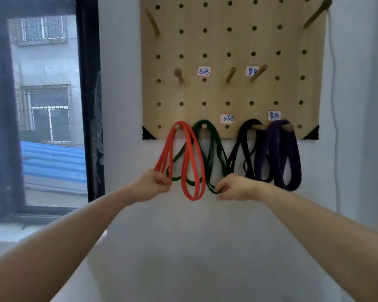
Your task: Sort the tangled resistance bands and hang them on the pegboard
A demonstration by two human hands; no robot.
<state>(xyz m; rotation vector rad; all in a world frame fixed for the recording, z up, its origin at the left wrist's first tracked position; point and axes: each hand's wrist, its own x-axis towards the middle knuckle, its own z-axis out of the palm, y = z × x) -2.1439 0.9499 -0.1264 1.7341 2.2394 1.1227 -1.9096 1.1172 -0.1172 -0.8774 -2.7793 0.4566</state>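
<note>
Head view. Wooden pegboard [231, 40] on a white wall, at 12 o'clock in the frame. Four band bundles hang from pegs along its 6 o'clock edge, reading from 9 toward 3: red band [193, 162], green band [212, 153], black band [242, 147], purple band [279, 153]. Red and green loops cross each other below the board. Black and purple hang just beside each other, overlapping slightly.

Left hand [151, 185] is at the 8 o'clock end of the red bundle, its fingers [162, 182] curled and pinching several red strands, drawn out toward 8 o'clock. One red loop hangs free between the two hands.

Right hand [234, 188] is at the 6 o'clock end of the green bundle, its fingers [222, 191] pinching the bottom of a green loop.

More pegs stick out higher on the board, beside white handwritten labels [203, 71]. Window [42, 105] at 9 o'clock; thin white cable [334, 105] runs down the wall at 3 o'clock.
</note>
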